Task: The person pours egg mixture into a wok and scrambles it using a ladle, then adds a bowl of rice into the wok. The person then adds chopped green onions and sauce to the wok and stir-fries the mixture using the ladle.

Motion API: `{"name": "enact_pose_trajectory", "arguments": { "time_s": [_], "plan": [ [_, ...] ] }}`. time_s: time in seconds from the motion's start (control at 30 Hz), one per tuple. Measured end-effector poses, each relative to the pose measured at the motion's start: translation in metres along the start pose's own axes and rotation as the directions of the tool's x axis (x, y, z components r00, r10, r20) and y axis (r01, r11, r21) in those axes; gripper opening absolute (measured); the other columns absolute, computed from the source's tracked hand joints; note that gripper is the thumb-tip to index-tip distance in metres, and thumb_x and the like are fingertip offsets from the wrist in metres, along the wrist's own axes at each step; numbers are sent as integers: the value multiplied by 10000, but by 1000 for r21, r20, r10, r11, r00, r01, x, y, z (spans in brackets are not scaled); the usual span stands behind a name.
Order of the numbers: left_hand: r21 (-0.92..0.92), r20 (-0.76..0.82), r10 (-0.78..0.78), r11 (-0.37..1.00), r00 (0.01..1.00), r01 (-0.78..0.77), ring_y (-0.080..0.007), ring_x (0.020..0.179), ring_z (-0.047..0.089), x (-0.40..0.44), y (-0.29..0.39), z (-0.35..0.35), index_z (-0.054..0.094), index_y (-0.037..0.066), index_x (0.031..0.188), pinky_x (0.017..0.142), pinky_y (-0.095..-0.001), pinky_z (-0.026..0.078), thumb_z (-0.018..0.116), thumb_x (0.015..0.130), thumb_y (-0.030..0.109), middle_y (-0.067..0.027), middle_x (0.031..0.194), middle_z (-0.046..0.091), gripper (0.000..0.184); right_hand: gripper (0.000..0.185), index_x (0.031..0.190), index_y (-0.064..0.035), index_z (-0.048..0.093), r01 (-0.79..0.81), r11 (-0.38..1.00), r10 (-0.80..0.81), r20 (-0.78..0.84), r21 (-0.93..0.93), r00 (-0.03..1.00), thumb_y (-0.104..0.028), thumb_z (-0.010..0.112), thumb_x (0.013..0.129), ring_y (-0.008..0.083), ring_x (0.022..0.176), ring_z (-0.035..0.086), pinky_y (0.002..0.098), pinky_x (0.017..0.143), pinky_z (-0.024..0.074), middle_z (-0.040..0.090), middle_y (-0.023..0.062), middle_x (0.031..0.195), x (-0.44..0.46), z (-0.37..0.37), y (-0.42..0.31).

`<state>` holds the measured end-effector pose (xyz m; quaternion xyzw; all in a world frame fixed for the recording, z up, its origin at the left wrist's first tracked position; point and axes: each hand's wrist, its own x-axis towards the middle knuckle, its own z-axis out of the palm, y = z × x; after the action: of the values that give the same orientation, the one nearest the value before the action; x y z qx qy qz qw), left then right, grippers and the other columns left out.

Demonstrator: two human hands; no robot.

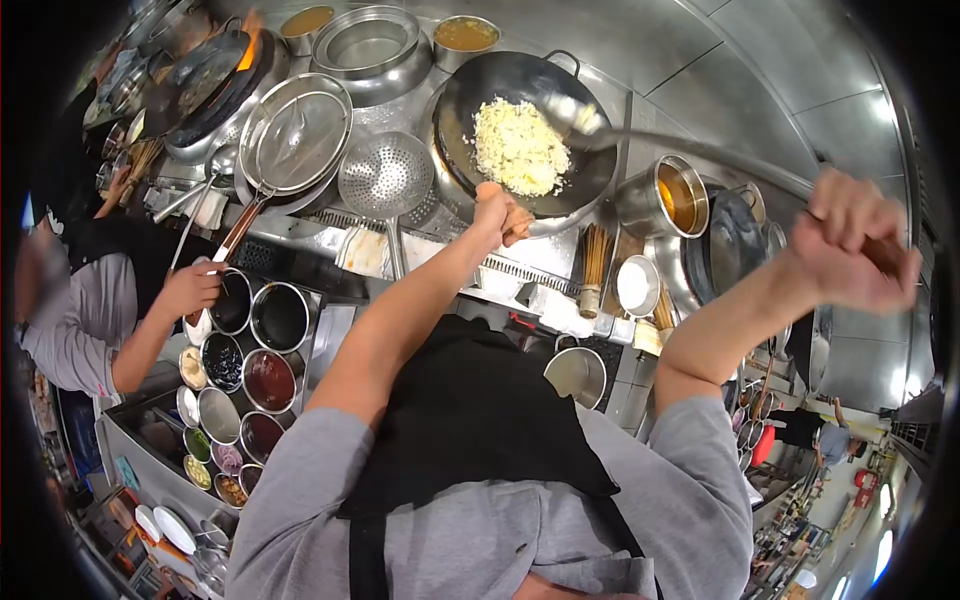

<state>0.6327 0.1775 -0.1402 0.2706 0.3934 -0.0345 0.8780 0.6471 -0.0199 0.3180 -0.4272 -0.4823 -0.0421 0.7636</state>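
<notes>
A black wok (465,85) sits on the range in front of me, holding a mound of pale yellow and white food that looks like egg fried rice (515,145). My left hand (500,215) is closed at the wok's near side, wrapped round its handle, which the fingers mostly hide. Raised at the right, my right hand (855,240) grips the end of a long-handled wok tool (715,152). That tool slants down over the wok's right rim; its head is blurred, with some food on it, so its exact shape is unclear.
Left of the wok are a perforated skimmer (386,175), a mesh strainer (298,135) and a large metal pot (367,45). A pot of orange liquid (680,200) and a bamboo brush (595,265) stand right. A co-worker's hand (192,288) is near several sauce containers (270,380).
</notes>
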Motion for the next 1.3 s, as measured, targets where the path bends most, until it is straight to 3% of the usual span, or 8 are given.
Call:
{"name": "enact_pose_trajectory", "arguments": {
  "time_s": [0.27, 0.43, 0.57, 0.67, 0.9, 1.1, 1.17, 1.3],
  "plan": [
    [41, 40, 5, 999, 999, -7, -293, 598, 638, 6, 0, -7, 497, 32, 936, 439, -437, 493, 501, 904, 195, -166, 791, 621, 167, 334, 628, -43, 474, 14, 964, -112, -356, -267, 928, -268, 465, 875, 166, 381, 397, 297, 387, 370, 422, 69, 463, -129, -23, 240],
    [72, 121, -23, 997, 992, 15, -277, 698, 657, 5, 4, -10, 508, 50, 925, 569, -428, 556, 512, 890, 165, -129, 846, 608, 120, 320, 630, -54, 430, -10, 995, 49, -422, 95, 905, -254, 459, 879, 138, 383, 351, 299, 368, 309, 405, 58, 464, -61, -13, 180],
    [11, 143, 0, 1000, 990, -2, -262, 695, 656, 17, 2, -12, 513, 58, 927, 586, -427, 557, 506, 891, 142, -115, 834, 614, 91, 328, 660, -24, 476, 187, 969, -225, -269, -160, 937, -272, 480, 876, 106, 442, 387, 272, 421, 296, 437, 49, 512, -100, 15, 218],
    [96, 107, 11, 995, 994, -22, -261, 698, 661, 2, 7, -8, 518, 58, 934, 603, -421, 558, 496, 904, 143, -113, 838, 621, 92, 316, 630, -4, 487, -98, 983, 107, 51, -153, 993, -204, 477, 875, 99, 454, 399, 259, 419, 262, 466, 41, 553, -113, -12, 279],
    [135, 104, 61, 988, 993, -74, -265, 716, 674, 10, 4, -10, 524, 51, 944, 620, -415, 561, 487, 921, 171, -117, 849, 631, 127, 397, 581, -41, 405, 134, 989, -148, -329, -64, 933, -265, 464, 903, 131, 411, 352, 277, 406, 294, 406, 57, 504, -59, -18, 207],
    [58, 185, -86, 995, 979, 76, -284, 541, 582, 24, 11, -17, 513, 44, 881, 460, -438, 476, 445, 924, 209, -145, 757, 591, 184, 281, 664, 0, 507, -73, 973, 107, 148, -219, 983, -156, 486, 897, 112, 509, 391, 276, 483, 290, 435, 37, 568, -69, -47, 245],
    [76, 190, 19, 997, 982, -34, -282, 550, 580, 19, 3, -17, 519, 50, 864, 452, -425, 460, 459, 908, 199, -145, 755, 589, 166, 197, 709, -33, 450, -316, 945, 316, -14, -77, 949, -93, 477, 894, 100, 470, 342, 269, 447, 251, 384, 11, 552, -55, -42, 173],
    [92, 18, 69, 993, 997, -70, -274, 632, 618, 4, 7, -3, 534, 38, 894, 480, -425, 470, 484, 899, 190, -140, 768, 599, 160, 263, 653, -90, 392, -152, 988, 153, -223, 21, 963, -173, 470, 890, 98, 431, 298, 266, 414, 240, 357, 5, 512, -76, -71, 142]
  ]
}}
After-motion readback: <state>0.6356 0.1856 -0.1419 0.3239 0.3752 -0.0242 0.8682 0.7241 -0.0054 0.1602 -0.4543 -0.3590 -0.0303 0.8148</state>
